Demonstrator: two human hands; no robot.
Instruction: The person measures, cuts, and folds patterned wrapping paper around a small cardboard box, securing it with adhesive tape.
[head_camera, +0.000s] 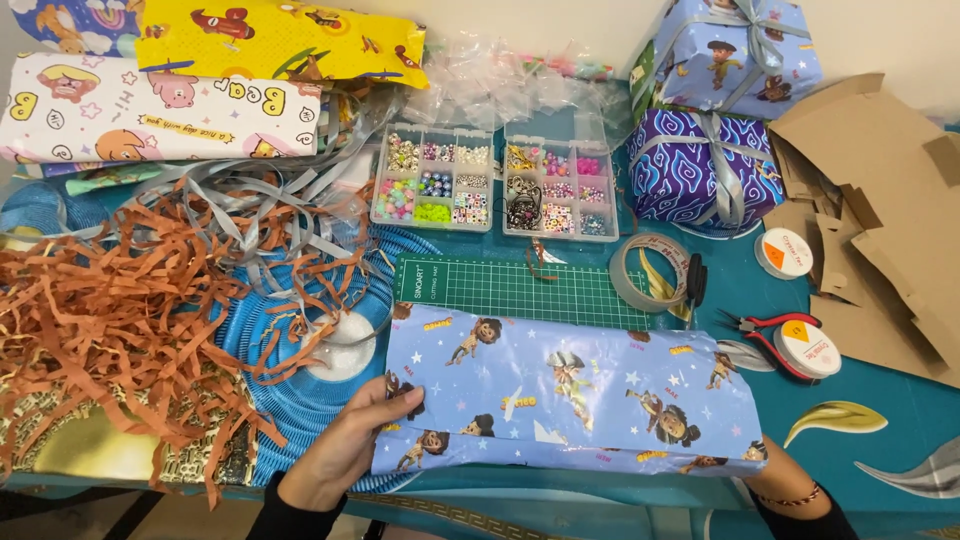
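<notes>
we hold the flat parcel in light-blue cartoon wrapping paper (570, 395) near the table's front edge, left hand (345, 445) with thumb clamped over its left end, right hand (775, 480) mostly hidden at its right end, grip unclear; likely the wrap's ends need folding and taping next.

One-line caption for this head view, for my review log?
Both hands, left hand and right hand, grip the ends of a box wrapped in blue cartoon paper beside a green cutting mat.

Green cutting mat (510, 290), 2 bead boxes (432, 178), tape roll (648, 272), orange paper shreds (110, 300).
</notes>
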